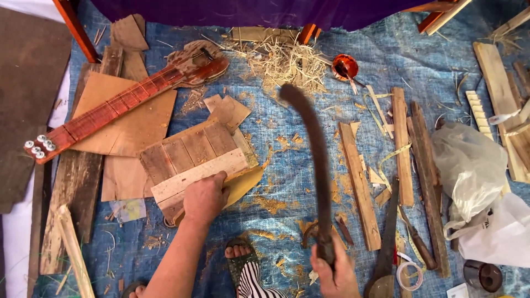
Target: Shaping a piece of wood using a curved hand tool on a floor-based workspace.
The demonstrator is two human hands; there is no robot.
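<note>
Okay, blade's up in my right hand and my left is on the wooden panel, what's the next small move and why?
Probably slide the left hand back from the panel's near edge before swinging. Its fingers rest on the pale strip of the slatted wooden panel, while the right hand holds the long curved blade raised just beside it, so a chop there might land close to them.

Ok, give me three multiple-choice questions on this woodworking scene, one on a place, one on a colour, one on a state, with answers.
1. Where does the left hand rest?
A on the plank panel
B on the plastic bag
C on the stringed instrument

2. What colour is the tarp on the ground?
A green
B blue
C white

3. How is the long curved blade held?
A lying flat on the ground
B stuck in a plank
C raised in the right hand

Answers: 1 A, the palm presses the panel's pale front board. 2 B, blue shows between the wood scraps. 3 C, the fingers grip its handle, blade pointing away.
</note>
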